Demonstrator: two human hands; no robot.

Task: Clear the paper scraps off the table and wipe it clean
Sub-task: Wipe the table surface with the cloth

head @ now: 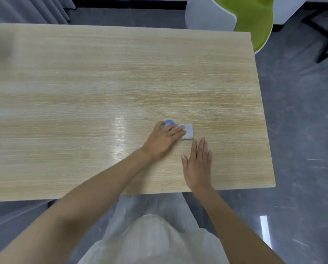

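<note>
A small white cloth [188, 132] with a blue part [168, 122] at its far left lies on the light wooden table [83, 92], right of the middle. My left hand [164, 140] presses on the cloth with straight fingers and covers most of its left half. My right hand [197, 162] lies flat and open on the table just in front of the cloth, fingers together, not touching it. No paper scraps show on the table top.
A green and white chair [252, 20] stands past the table's far right corner. A black frame [327, 35] stands on the grey floor at the far right. The table's near edge runs just above my lap.
</note>
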